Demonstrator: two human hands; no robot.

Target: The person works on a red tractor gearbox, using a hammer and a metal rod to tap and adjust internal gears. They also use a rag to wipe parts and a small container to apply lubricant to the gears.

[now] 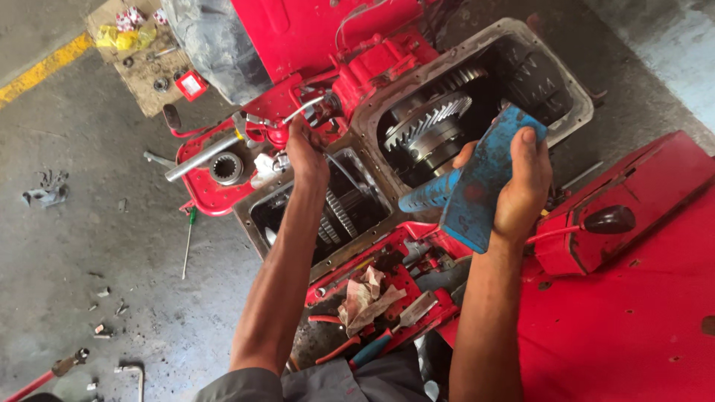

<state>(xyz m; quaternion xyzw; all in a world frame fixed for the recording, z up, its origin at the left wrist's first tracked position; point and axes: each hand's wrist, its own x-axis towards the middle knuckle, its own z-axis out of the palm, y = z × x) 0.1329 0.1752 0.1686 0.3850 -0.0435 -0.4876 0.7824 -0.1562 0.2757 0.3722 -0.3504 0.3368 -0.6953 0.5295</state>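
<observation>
My right hand grips a flat blue metal cover plate with a short blue tube sticking out of its left side, held tilted above the open gearbox housing. A large toothed ring gear shows inside that housing. My left hand reaches forward to the red machine body, fingers closed around a small fitting by thin metal pipes; what it grasps is hidden. Below my left forearm a second open compartment holds smaller gears.
A red fender with a black-knobbed lever lies at right. A dirty rag, pliers and tools rest on the red footplate. A screwdriver, wrenches and loose bolts lie on the concrete floor at left. Cardboard with small parts sits top left.
</observation>
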